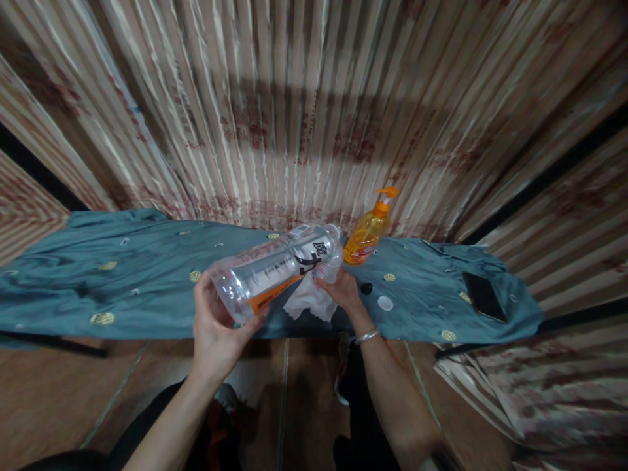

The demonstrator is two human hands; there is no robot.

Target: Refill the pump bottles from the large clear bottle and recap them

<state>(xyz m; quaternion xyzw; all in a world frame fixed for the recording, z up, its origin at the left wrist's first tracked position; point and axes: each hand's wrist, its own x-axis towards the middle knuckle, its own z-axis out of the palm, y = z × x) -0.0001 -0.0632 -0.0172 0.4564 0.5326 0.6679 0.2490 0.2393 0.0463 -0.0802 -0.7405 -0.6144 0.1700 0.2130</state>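
My left hand [218, 330] is closed around the base of a large clear plastic bottle [279, 271], which lies tilted in the air with its neck to the upper right. The bottle has a printed label with dark characters and an orange strip, and no liquid shows in it. My right hand [341, 288] is closed on a white tissue [311, 299] against the bottle's shoulder; its lower part hangs loose. A pump bottle [367, 234] with orange liquid stands just beyond my right hand. Near that hand lie a small black cap [366, 288] and a white disc [385, 303].
A teal patterned cloth [157, 268] covers the narrow table. A dark phone [484, 296] lies on its right side. Striped curtains [294, 118] hang close behind, with dark frame bars [549, 173] at the sides. Below is a tiled floor [265, 418].
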